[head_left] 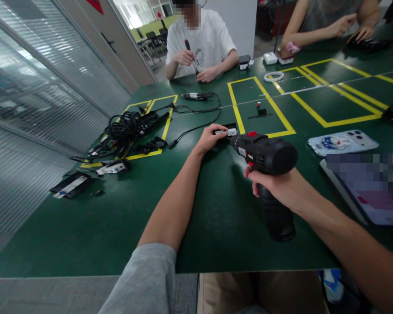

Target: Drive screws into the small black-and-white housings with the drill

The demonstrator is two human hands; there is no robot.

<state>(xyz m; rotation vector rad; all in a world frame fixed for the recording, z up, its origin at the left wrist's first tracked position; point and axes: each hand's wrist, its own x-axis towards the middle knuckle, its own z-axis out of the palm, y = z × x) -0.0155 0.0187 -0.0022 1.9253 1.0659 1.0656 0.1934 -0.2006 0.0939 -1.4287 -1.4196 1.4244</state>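
My right hand (275, 185) is wrapped round the grip of a black cordless drill (265, 152) with red switches. The drill lies level, its chuck pointing away and to the left. In front of the chuck sits a small black device with a white label (231, 131) on the green table. My left hand (211, 137) is closed on the left side of that device, fingers over its top. The drill's tip is right by the device; whether it touches cannot be made out.
Tangled black cables (127, 128) lie at left, near a flat black device (71, 185). A pen-shaped electric screwdriver (194, 96) lies farther back. At right are a phone (342, 143) and a white tape roll (274, 76). Across the table, a person (199, 48) holds a screwdriver (187, 44).
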